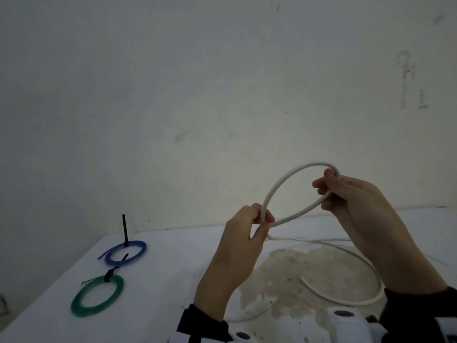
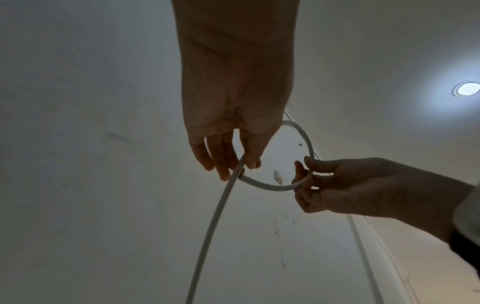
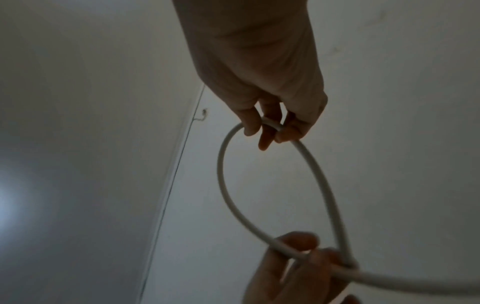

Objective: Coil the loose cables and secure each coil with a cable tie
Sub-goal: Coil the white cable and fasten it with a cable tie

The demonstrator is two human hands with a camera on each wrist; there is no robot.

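A white cable (image 1: 284, 179) is held up above the table as one loop (image 2: 270, 186) (image 3: 223, 185). My left hand (image 1: 262, 220) (image 2: 233, 164) pinches the loop where its two strands cross (image 3: 345, 261). My right hand (image 1: 329, 186) (image 3: 270, 131) grips the far side of the loop (image 2: 303, 181). The rest of the white cable (image 1: 366, 300) trails down and curves over the table at the right. A blue coil (image 1: 126, 252) and a green coil (image 1: 97, 295) lie at the left, each bound with a black cable tie (image 1: 108, 274).
The white table (image 1: 160, 280) has a worn, stained patch (image 1: 296, 276) under my hands. A black tie tail (image 1: 124, 229) stands upright from the blue coil. A bare wall stands behind the table. A white device (image 1: 346, 323) sits at the near edge.
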